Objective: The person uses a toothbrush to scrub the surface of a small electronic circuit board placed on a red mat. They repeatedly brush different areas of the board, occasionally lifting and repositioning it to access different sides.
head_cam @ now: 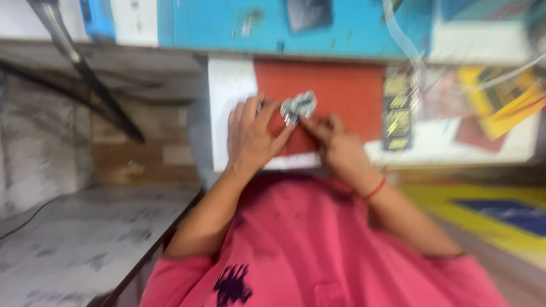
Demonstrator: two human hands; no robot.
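Silvery patterned piece (298, 106), pinched between our fingers (310, 121) atop the red pad (341, 94): left hand (250, 136) steadying, right hand (335, 149) aligning; positioning seems in hand, needing a steady press; white counter (230, 96) beneath.

Small workshop or print-and-craft workplace, judged from surroundings. Blue-painted machine body (296, 25), chipped and scuffed, set at back of white work surface (230, 102). Red mat (347, 94) laid on that surface. Black cards with gold pattern (397, 116) stacked beside mat; yellow and red printed sheets (500, 105) heaped at far end. Clear tubing (401, 40) strung across machine. Worn, ink-smudged grey bench (85, 239) seen alongside. View blurred; finer detail not discernible.
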